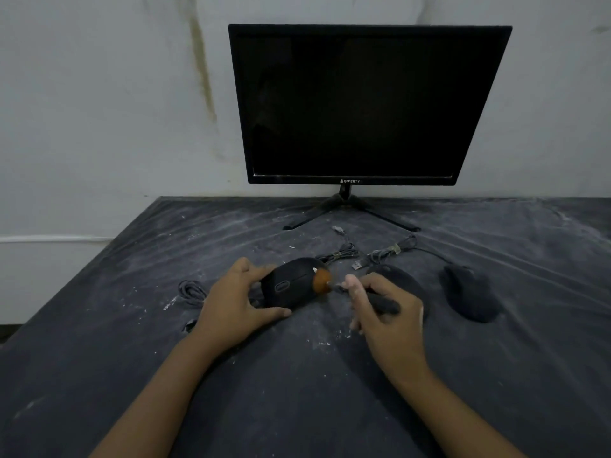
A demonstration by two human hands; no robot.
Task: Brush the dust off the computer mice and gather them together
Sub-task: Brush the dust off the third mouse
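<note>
The job looks to be in its brushing stage, and by my reading it is not far along. The left hand grips a black mouse near the middle of the dusty table, with the thumb curled along its near side and the fingers round its far side; whether it is lifted or rests on the surface I cannot tell. The right hand is closed round the dark handle of a small brush, whose orange-brown bristles touch the held mouse at its 3 o'clock end. A second mouse lies just beyond the right hand, partly hidden by it, and a third mouse sits further out at 3 o'clock, apart from the other two. White dust and flecks lie all over the tabletop, and I cannot tell from here how clean any mouse is. Bundled cables trail toward 12 o'clock, where a dark monitor stands against the wall, and a loose coil of cable lies at 9 o'clock of the left hand. I judge one mouse is being cleaned, the other two may need brushing, and gathering is not yet done, since the third mouse stands off on its own.
</note>
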